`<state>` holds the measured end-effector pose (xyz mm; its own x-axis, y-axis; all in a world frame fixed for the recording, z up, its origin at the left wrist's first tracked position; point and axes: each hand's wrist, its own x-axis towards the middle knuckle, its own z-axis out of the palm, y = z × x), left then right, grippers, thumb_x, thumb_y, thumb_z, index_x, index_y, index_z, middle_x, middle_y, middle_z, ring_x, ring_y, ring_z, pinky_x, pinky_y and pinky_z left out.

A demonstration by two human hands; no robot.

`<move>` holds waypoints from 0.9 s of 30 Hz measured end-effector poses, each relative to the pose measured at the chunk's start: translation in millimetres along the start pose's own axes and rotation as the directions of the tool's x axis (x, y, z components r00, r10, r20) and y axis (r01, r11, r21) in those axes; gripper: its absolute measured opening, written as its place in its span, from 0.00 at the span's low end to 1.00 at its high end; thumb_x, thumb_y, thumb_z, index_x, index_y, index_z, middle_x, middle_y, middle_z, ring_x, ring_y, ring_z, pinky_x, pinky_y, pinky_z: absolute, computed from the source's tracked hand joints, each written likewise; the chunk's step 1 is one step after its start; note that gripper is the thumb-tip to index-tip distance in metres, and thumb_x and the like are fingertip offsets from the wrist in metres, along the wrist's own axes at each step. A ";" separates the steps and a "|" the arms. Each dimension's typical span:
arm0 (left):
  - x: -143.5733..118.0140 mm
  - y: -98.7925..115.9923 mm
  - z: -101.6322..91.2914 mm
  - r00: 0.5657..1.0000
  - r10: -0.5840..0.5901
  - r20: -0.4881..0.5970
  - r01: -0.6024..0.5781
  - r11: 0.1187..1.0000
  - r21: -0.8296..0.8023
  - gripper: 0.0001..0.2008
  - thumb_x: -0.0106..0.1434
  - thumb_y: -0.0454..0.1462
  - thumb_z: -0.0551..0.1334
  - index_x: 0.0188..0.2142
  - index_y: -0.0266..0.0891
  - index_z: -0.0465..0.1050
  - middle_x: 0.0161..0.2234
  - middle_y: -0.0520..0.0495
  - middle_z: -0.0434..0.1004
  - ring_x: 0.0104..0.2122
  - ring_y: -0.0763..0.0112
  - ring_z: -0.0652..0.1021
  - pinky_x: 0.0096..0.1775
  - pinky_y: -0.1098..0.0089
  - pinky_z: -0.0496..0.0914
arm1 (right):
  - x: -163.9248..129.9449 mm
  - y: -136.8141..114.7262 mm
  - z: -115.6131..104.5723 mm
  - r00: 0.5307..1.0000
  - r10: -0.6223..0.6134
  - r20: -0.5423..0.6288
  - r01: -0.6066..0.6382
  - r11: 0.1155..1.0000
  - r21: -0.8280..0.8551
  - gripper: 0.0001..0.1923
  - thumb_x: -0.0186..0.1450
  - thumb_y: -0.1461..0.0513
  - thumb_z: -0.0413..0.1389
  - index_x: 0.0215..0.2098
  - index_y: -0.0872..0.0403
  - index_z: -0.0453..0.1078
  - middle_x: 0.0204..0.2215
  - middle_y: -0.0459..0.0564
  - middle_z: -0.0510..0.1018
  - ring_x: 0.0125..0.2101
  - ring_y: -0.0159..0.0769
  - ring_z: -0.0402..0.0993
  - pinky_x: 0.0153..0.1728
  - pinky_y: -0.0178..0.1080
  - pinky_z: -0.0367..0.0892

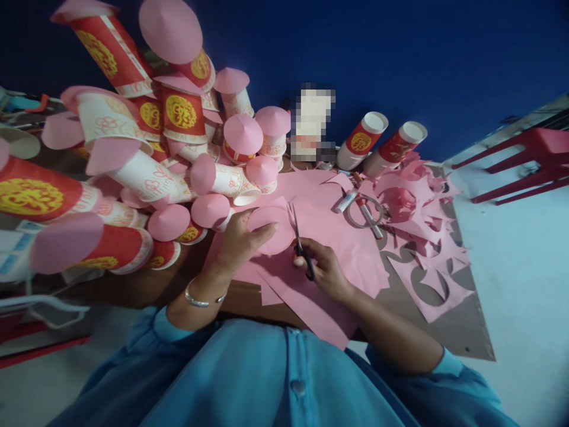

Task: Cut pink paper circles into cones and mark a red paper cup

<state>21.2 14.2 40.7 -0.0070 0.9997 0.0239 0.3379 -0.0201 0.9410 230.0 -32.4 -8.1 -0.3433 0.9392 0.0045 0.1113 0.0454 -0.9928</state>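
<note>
My left hand (pixel 240 240) holds a round pink paper disc (pixel 272 230) above the low wooden table (pixel 146 284). My right hand (pixel 326 270) grips small black-handled scissors (pixel 299 240), whose blades point up at the disc's right edge. Both hands hover over larger pink paper sheets (pixel 338 243) spread on the table. A silver bangle sits on my left wrist.
Several red and white paper cups topped with pink paper cones (pixel 178 118) pile up at the left. Two capped cups (pixel 360 141) lie at the back. A tape ring and a glue tube (pixel 365 210) rest beside pink offcuts (pixel 427 261). A red stool (pixel 524 160) stands far right.
</note>
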 end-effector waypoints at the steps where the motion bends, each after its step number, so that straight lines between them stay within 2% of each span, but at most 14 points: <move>1: 0.0 0.1 -0.2 1.000 -0.002 0.001 0.002 1.000 0.005 0.12 0.57 0.46 0.68 0.36 0.40 0.78 0.36 0.45 0.86 0.41 0.56 0.83 0.51 0.56 0.78 | 0.0 -0.2 0.0 1.000 -0.001 -0.003 0.001 1.000 0.000 0.29 0.68 0.38 0.61 0.46 0.54 0.75 0.28 0.45 0.74 0.27 0.31 0.69 0.29 0.34 0.68; 10: 1.8 1.1 -1.6 1.000 0.008 0.007 -0.008 1.000 0.004 0.17 0.56 0.46 0.69 0.43 0.40 0.81 0.46 0.43 0.87 0.51 0.51 0.83 0.61 0.54 0.74 | 0.0 -1.2 -0.2 1.000 0.023 0.013 -0.023 0.999 0.023 0.29 0.68 0.37 0.61 0.45 0.54 0.75 0.25 0.44 0.74 0.25 0.31 0.69 0.27 0.33 0.66; 13: 2.7 0.8 -1.8 1.000 0.009 0.018 -0.008 1.000 -0.019 0.20 0.56 0.46 0.69 0.46 0.40 0.81 0.47 0.43 0.87 0.53 0.51 0.82 0.62 0.55 0.74 | 0.3 -0.7 -0.9 1.000 0.019 0.014 -0.019 0.999 0.027 0.29 0.68 0.37 0.61 0.45 0.55 0.75 0.25 0.43 0.72 0.25 0.30 0.67 0.26 0.33 0.65; 16: 3.2 0.0 -3.4 1.000 0.011 0.016 -0.011 1.000 -0.006 0.20 0.56 0.47 0.70 0.46 0.40 0.80 0.46 0.43 0.87 0.52 0.52 0.82 0.61 0.55 0.74 | 0.3 -0.5 -1.9 1.000 0.021 0.010 -0.021 1.000 0.002 0.30 0.67 0.37 0.62 0.44 0.55 0.76 0.24 0.43 0.70 0.24 0.29 0.64 0.27 0.33 0.64; 21: 2.7 -1.5 -7.0 0.999 -0.035 0.020 0.034 0.999 0.034 0.18 0.56 0.50 0.70 0.37 0.40 0.79 0.37 0.46 0.86 0.44 0.55 0.82 0.54 0.58 0.77 | -0.4 -0.6 -2.1 0.999 0.034 0.013 -0.035 0.999 0.012 0.30 0.67 0.37 0.61 0.42 0.55 0.76 0.24 0.42 0.69 0.24 0.29 0.63 0.26 0.33 0.63; 27: 1.9 -2.5 -8.0 0.999 -0.032 -0.010 0.033 0.999 0.032 0.18 0.56 0.49 0.71 0.41 0.41 0.79 0.37 0.46 0.85 0.47 0.54 0.82 0.60 0.55 0.73 | 0.0 -3.9 -1.6 0.999 0.045 0.021 -0.046 0.998 0.042 0.28 0.67 0.37 0.62 0.40 0.54 0.76 0.22 0.42 0.69 0.23 0.29 0.63 0.25 0.34 0.62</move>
<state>12.8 16.0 41.2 -0.0275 0.9996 -0.0030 0.3672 0.0129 0.9301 231.0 -32.1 -4.0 -0.3576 0.9329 -0.0428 0.0881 -0.0119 -0.9960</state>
